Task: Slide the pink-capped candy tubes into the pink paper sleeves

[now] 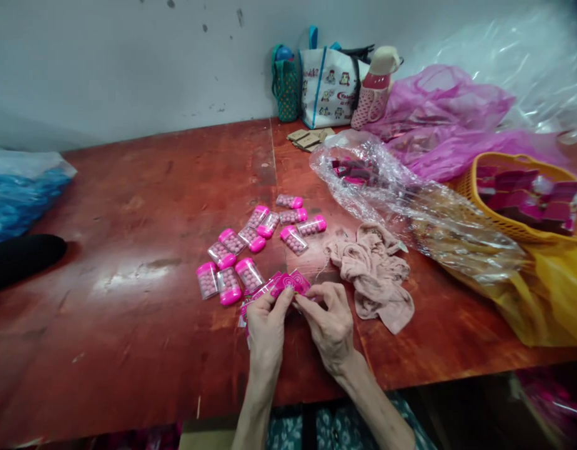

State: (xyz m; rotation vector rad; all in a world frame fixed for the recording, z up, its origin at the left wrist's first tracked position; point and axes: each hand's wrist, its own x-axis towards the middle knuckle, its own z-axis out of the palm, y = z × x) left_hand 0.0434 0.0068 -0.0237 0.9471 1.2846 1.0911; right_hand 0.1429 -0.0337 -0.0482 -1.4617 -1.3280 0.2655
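We are pinching a thin pink card (291,284) by its edges, left hand (265,325) and right hand (330,322) both closed on it above the counter (129,250), seemingly light and bendable.

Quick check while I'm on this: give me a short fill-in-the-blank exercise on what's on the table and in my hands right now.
1. Both the left hand and the right hand hold a flat ____ card.
2. The small capsule cases lie loose on the ____ table.
3. The crumpled cloth lies to the ____ of the hands.
4. The basket at the right edge is ____.

Missing words: pink; red-brown; right; yellow
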